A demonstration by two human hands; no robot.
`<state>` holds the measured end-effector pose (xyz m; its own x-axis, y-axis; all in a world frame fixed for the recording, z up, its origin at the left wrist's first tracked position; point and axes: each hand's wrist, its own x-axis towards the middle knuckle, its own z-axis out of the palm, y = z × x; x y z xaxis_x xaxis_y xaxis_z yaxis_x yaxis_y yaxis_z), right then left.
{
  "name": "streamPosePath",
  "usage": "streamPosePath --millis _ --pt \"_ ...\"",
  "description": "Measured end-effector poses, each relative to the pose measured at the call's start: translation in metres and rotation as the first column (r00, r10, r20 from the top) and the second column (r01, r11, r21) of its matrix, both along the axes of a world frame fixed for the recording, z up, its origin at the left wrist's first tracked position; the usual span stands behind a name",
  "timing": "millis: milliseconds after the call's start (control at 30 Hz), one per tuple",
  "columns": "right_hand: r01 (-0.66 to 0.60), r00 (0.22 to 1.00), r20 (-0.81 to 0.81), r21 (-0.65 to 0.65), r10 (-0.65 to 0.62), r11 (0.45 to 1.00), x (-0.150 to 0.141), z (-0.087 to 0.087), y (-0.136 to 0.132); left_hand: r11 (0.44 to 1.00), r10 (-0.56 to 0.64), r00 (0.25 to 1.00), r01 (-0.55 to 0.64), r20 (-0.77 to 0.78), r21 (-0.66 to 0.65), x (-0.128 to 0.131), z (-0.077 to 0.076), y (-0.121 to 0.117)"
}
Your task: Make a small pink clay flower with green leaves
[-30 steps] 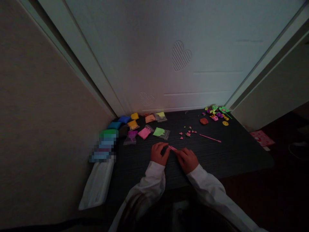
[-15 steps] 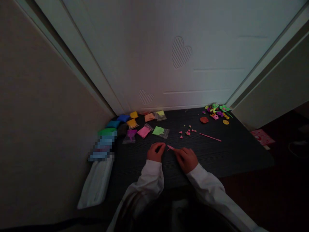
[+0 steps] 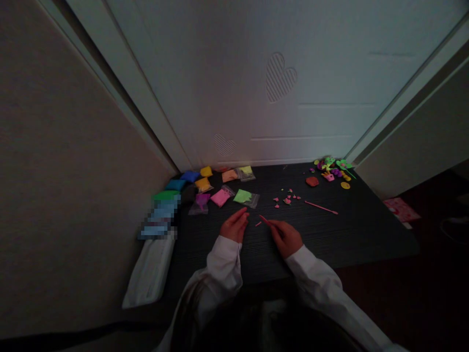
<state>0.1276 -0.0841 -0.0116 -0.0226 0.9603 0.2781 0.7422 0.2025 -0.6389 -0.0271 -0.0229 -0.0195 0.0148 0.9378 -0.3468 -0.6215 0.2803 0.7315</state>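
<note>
My right hand (image 3: pixel 287 238) is closed on a thin pink modelling tool (image 3: pixel 264 219), its flat tip pointing left. Just below that tip, a short strip of pink clay (image 3: pixel 258 224) lies on the dark table. To the left is my left hand (image 3: pixel 234 225), its fingers stretched out toward the tool and apart from it; nothing shows in them. Beyond the hands lie several small pink clay pieces (image 3: pixel 287 201), a few with green bits. A second pink tool (image 3: pixel 321 208) rests to their right.
Bags of coloured clay (image 3: pixel 220 197) cover the table's left back. A red clay lump (image 3: pixel 312 181) and finished clay figures (image 3: pixel 330 171) sit at the right back. A white packet (image 3: pixel 148 271) lies along the left edge. The white door (image 3: pixel 238 73) stands behind the table (image 3: pixel 366 234).
My left hand has loosened from a curled pinch, its fingers now straighter and pointing forward. The pink strip now lies separate below the tool tip. The view has shifted slightly.
</note>
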Motion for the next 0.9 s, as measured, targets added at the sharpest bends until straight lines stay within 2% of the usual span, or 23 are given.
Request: streamPosePath --millis 100,200,333,567,800,900 --pt "0.018 1.0 -0.011 -0.003 -0.018 1.0 0.0005 -0.0014 0.0004 0.999 0.019 0.975 -0.008 0.221 -0.05 -0.0046 0.0015 0.0028" --pt "0.027 0.999 -0.027 0.004 -0.027 1.0 0.0004 -0.0032 0.0008 0.999 -0.006 0.919 0.023 0.394 -0.04 -0.008 0.0027 0.0025" --pt "0.023 0.998 -0.056 0.016 -0.022 1.0 0.0002 -0.0052 0.0012 0.997 -0.03 0.85 0.065 0.526 -0.048 -0.0107 0.0047 0.0008" --pt "0.016 0.998 -0.058 -0.014 -0.017 1.0 0.0016 -0.0041 0.0007 0.992 -0.065 0.849 0.113 0.524 -0.06 -0.0112 0.0047 0.002" --pt "0.016 0.998 -0.064 -0.027 -0.017 1.0 0.0011 -0.0035 0.0001 0.987 0.013 0.897 0.061 0.442 -0.152 -0.0097 0.0053 0.0006" --pt "0.014 0.998 -0.064 -0.03 -0.016 0.999 0.0008 -0.0028 0.0006 0.986 0.011 0.903 0.061 0.429 -0.155 -0.0094 0.0067 0.0002"
